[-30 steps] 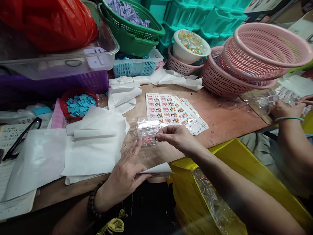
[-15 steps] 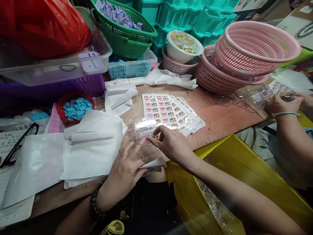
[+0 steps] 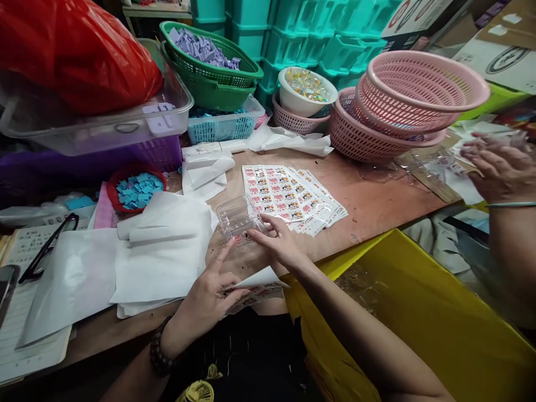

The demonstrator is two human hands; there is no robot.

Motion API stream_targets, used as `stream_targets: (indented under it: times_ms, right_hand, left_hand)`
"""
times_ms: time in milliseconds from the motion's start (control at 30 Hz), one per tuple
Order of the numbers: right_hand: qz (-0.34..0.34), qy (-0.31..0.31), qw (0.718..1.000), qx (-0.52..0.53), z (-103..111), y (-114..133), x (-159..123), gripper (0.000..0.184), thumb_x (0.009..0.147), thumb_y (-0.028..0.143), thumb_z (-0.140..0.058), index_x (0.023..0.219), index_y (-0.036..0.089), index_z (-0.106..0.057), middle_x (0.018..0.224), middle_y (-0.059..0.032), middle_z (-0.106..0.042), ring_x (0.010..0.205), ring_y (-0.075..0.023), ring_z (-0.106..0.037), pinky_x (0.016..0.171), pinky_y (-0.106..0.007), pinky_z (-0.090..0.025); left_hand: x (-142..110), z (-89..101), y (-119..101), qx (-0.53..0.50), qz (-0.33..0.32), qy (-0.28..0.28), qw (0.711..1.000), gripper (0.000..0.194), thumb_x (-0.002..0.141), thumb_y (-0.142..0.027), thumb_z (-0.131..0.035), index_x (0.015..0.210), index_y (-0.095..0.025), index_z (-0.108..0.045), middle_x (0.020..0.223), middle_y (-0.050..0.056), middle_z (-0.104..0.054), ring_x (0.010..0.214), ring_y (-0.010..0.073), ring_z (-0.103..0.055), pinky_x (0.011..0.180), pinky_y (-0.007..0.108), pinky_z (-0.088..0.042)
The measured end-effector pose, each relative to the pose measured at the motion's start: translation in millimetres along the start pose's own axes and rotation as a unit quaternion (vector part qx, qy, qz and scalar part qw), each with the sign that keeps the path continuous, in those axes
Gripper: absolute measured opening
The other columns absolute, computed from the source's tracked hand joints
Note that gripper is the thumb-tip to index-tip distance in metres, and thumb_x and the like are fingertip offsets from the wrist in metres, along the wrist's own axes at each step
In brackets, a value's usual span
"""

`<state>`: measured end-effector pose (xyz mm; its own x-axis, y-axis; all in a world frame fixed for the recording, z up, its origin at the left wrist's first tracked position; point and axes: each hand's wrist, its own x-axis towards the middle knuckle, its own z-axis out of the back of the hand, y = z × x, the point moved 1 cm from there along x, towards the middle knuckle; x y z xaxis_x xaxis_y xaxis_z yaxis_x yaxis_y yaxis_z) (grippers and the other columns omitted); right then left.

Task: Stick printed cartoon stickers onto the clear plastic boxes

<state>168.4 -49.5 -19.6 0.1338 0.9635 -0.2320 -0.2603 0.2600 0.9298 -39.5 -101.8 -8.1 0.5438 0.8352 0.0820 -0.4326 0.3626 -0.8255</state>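
Observation:
A clear plastic clamshell box (image 3: 237,215) lies tilted on the wooden table with its lid raised. My right hand (image 3: 276,240) pinches the box's right side between thumb and fingers. My left hand (image 3: 213,287) grips a sticker sheet (image 3: 262,285) between thumb and curled fingers, near the table's front edge. Its stretched index finger touches the front of the box, where a small pink printed sticker (image 3: 238,240) shows. Behind the box, a fanned stack of sticker sheets (image 3: 288,192) with pink lettering and cartoon cats lies flat.
White backing papers (image 3: 163,257) lie left, beside glasses (image 3: 50,245) and a red basket (image 3: 136,190) of blue pieces. Pink baskets (image 3: 402,106) and a white bowl (image 3: 305,92) stand behind. A yellow-lined bin (image 3: 402,290) is at right, near a co-worker's hand (image 3: 502,167).
My right hand has gone from pressing at the box's front to holding its side, and the box has turned and tilted. More of the sticker sheet in my left hand shows.

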Motion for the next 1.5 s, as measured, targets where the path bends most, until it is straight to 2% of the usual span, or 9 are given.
stream_targets:
  times_ms: [167, 367, 567, 700, 900, 1000, 1100, 1267, 1500]
  right_hand:
    - [0.013, 0.035, 0.987, 0.154, -22, 8, -6, 0.077, 0.065, 0.046, -0.084, 0.128, 0.025, -0.047, 0.119, -0.0085, -0.064, 0.106, -0.0212, -0.062, 0.094, -0.038, -0.051]
    - [-0.056, 0.051, 0.994, 0.084, -7, 15, -10, 0.052, 0.075, 0.054, -0.071, 0.11, 0.019, -0.059, 0.112, -0.0108, -0.068, 0.099, -0.0236, -0.065, 0.08, -0.035, -0.053]
    - [0.091, -0.061, 0.974, -0.198, 33, 44, -38, 0.058, 0.081, 0.067, -0.06, 0.113, 0.019, -0.067, 0.115, -0.0143, -0.067, 0.105, -0.0293, -0.062, 0.086, -0.044, -0.052]
    - [0.253, 0.162, 0.897, -0.324, 30, 78, -72, 0.04, 0.082, 0.054, -0.071, 0.108, 0.024, -0.071, 0.097, -0.008, -0.073, 0.094, -0.0253, -0.067, 0.091, -0.043, -0.049]
    - [0.058, 0.238, 0.926, -0.287, 35, 71, -73, 0.021, 0.091, 0.038, -0.062, 0.083, 0.02, -0.071, 0.072, -0.0031, -0.073, 0.065, -0.0193, -0.067, 0.059, -0.03, -0.049]
    - [0.095, 0.211, 0.908, -0.349, 39, 65, -77, 0.022, 0.087, 0.041, -0.068, 0.091, 0.02, -0.072, 0.081, -0.006, -0.076, 0.078, -0.0258, -0.071, 0.078, -0.042, -0.054]
    - [0.213, 0.128, 0.895, -0.371, 33, 66, -87, 0.029, 0.083, 0.039, -0.075, 0.106, 0.022, -0.069, 0.103, -0.0083, -0.077, 0.099, -0.0298, -0.071, 0.109, -0.062, -0.034]
    - [0.277, 0.076, 0.909, -0.301, 15, 54, -91, 0.009, 0.094, 0.03, -0.062, 0.089, 0.026, -0.068, 0.082, 0.001, -0.078, 0.072, -0.0181, -0.072, 0.114, -0.06, -0.033]
    - [0.571, -0.019, 0.723, -0.389, 17, 22, -86, 0.026, 0.091, 0.012, -0.056, 0.104, 0.028, -0.072, 0.117, -0.0049, -0.076, 0.107, -0.0206, -0.069, 0.108, -0.046, -0.045]
  left_hand:
    - [-11, 1.1, 3, -0.078, 0.05, -0.006, 0.996, 0.016, 0.089, -0.029, -0.066, 0.08, -0.02, -0.076, 0.168, 0.002, -0.016, 0.14, 0.0332, -0.047, 0.087, 0.033, -0.063]
    - [-15, 15.4, -5, -0.129, 0.062, -0.023, 0.989, 0.019, 0.087, -0.032, -0.068, 0.077, -0.018, -0.074, 0.163, 0.008, -0.032, 0.139, 0.0343, -0.047, 0.067, 0.025, -0.063]
    - [-4, 33.0, -19, -0.08, 0.049, 0.042, 0.995, 0.018, 0.086, -0.032, -0.071, 0.076, -0.017, -0.074, 0.074, 0.003, -0.073, 0.067, 0.0147, -0.067, 0.059, 0.021, -0.05]
    - [7, 31.7, -23, -0.082, 0.06, 0.097, 0.99, 0.026, 0.085, -0.036, -0.071, 0.069, -0.016, -0.072, 0.062, -0.001, -0.067, 0.059, 0.012, -0.06, 0.055, 0.021, -0.044]
    - [5, 23.5, -1, -0.305, 0.166, -0.029, 0.938, 0.049, 0.065, -0.039, -0.088, 0.104, -0.016, -0.068, 0.091, 0.004, -0.074, 0.078, 0.018, -0.07, 0.07, 0.028, -0.059]
    - [1, 18.4, 4, -0.345, 0.196, -0.002, 0.918, 0.041, 0.072, -0.047, -0.082, 0.091, -0.012, -0.071, 0.075, 0.004, -0.072, 0.065, 0.0162, -0.067, 0.061, 0.027, -0.057]
    - [0, 18.5, -1, -0.291, 0.163, 0.021, 0.942, 0.034, 0.08, -0.046, -0.076, 0.087, -0.013, -0.075, 0.078, 0.004, -0.075, 0.067, 0.0153, -0.066, 0.061, 0.023, -0.052]
    - [2, 16.7, -3, -0.203, 0.124, 0.014, 0.971, 0.039, 0.087, -0.051, -0.066, 0.084, -0.014, -0.077, 0.075, 0.004, -0.073, 0.068, 0.0155, -0.064, 0.062, 0.024, -0.049]
    - [0, -8.2, 13, -0.425, 0.216, 0.017, 0.879, 0.059, 0.07, -0.066, -0.077, 0.089, -0.01, -0.073, 0.077, 0.007, -0.074, 0.07, 0.0197, -0.068, 0.068, 0.031, -0.056]
